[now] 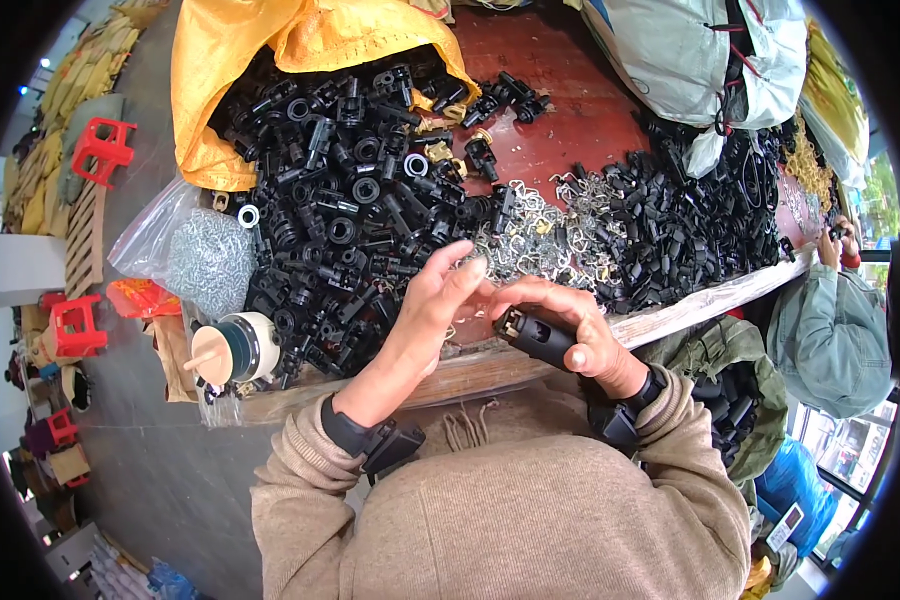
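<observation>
My right hand point(590, 335) is wrapped round a black cylindrical plastic fitting point(540, 335). The fitting's open end points toward my left hand, and brass-coloured bits show inside it. My left hand point(432, 305) hovers just left of the fitting, its thumb and forefinger apart and nothing visible between them; its other fingers are partly hidden. Beyond both hands lies a heap of small bent metal clips point(545, 235). Black plastic fittings point(340, 190) are piled to the left of the clips, and smaller black pieces point(670, 225) to the right.
A yellow sack point(340, 35) spills fittings onto the red tabletop point(515, 60), edged by a wooden beam point(490, 370). Left stand a bag of small metal pieces point(210, 255) and a round container with a wooden-handled lid point(225, 355). Another person point(830, 335) works at the far right.
</observation>
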The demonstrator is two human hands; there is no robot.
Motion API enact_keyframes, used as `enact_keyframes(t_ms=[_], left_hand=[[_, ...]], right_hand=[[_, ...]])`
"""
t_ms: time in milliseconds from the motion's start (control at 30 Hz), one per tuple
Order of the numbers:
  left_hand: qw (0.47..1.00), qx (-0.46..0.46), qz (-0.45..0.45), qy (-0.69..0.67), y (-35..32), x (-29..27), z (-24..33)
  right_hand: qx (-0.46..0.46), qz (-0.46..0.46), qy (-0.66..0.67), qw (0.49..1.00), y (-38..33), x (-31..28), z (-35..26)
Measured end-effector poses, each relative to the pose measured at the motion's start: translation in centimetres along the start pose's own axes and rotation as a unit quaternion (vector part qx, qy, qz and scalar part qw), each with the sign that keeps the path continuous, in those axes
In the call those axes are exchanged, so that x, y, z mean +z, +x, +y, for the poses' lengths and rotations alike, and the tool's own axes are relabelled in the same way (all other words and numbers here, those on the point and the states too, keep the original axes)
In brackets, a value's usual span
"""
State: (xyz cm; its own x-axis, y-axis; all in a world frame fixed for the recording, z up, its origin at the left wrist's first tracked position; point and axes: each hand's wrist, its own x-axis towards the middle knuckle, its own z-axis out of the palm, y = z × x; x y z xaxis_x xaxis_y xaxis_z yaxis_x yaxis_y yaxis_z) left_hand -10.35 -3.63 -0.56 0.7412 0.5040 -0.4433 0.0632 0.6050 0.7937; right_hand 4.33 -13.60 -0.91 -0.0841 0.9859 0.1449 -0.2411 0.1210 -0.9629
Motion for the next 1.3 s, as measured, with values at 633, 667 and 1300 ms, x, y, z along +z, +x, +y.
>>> enact_keyframes(t_ms=[633,667,1300], left_hand=[[0.986,0.137,-0.049,-0.087,0.2,3.3,-1.1],[0.985,0.146,-0.040,-0.088,0.0,3.4,-1.4],[0.978,0.170,-0.120,-0.015,-2.1,2.1,-2.9]], right_hand=[[0.056,0.024,0.103,0.993,-0.5,2.0,0.6],[-0.003,0.060,0.023,0.998,-0.7,1.8,1.1],[-0.286,0.099,-0.425,0.853,-1.0,1.6,0.6]])
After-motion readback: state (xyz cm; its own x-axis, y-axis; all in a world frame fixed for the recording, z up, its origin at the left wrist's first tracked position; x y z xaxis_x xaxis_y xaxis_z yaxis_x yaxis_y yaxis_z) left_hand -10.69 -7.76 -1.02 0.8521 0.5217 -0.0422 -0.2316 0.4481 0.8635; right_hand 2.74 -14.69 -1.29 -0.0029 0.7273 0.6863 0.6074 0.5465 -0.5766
